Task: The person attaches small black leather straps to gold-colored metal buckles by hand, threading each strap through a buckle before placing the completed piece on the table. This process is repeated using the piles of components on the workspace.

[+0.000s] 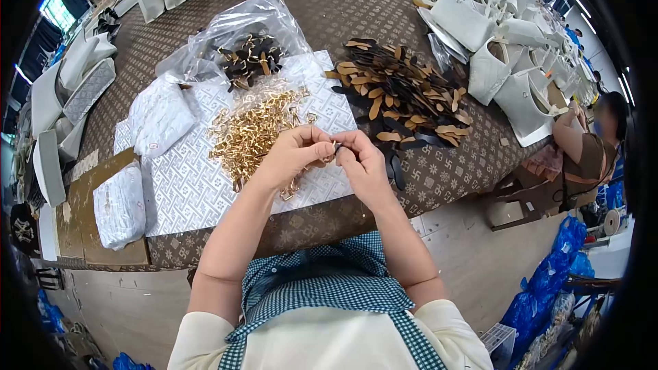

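Note:
My left hand (pixel 300 155) and my right hand (pixel 364 168) meet in front of me, both closed in a pinch. Between their fingertips is a small dark leather tab (pixel 338 150) with a bit of gold metal at it; the fingers cover most of both. Just beyond my left hand lies a heap of gold metal buckles (pixel 250 130). Past my right hand spreads a pile of leather tabs (pixel 404 89), black on one side and tan on the other. A clear plastic bag (pixel 257 17) at the back holds dark tabs with gold metal on them.
White-wrapped packages (pixel 120 205) lie at the left, one on cardboard (pixel 75 223). A patterned white sheet (pixel 185 199) lies under the buckles. Pale bags (pixel 473 20) are heaped at the right, others line the back and left edges. Another person (pixel 593 144) sits at the right.

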Action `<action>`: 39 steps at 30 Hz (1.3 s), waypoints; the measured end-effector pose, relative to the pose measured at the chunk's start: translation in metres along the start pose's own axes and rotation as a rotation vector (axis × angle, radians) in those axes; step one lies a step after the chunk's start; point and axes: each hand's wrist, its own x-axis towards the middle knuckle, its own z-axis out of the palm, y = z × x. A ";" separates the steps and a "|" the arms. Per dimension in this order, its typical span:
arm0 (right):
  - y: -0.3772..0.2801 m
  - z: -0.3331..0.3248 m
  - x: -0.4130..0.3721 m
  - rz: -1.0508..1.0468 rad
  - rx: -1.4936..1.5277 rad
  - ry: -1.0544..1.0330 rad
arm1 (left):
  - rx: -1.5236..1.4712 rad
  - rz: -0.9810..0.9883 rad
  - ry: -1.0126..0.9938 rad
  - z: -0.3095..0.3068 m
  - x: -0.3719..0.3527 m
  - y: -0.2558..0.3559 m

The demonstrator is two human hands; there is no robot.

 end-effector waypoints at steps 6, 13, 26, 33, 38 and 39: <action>0.010 -0.003 0.001 -0.103 -0.217 -0.077 | 0.081 -0.101 -0.063 -0.015 0.001 0.000; 0.015 0.009 -0.001 -0.139 -0.298 0.033 | 0.052 -0.119 0.037 -0.006 -0.010 0.000; 0.013 0.008 -0.008 -0.106 -0.481 0.081 | 0.042 -0.007 0.101 -0.001 -0.005 -0.011; -0.005 -0.032 -0.010 -0.431 -0.744 0.210 | -0.064 0.286 0.580 -0.032 0.014 0.016; -0.008 -0.061 -0.021 -0.196 -0.997 0.338 | 0.895 0.421 0.696 -0.054 0.027 0.022; -0.004 -0.062 -0.022 -0.156 -1.017 0.323 | 1.083 0.417 0.613 -0.055 0.033 0.013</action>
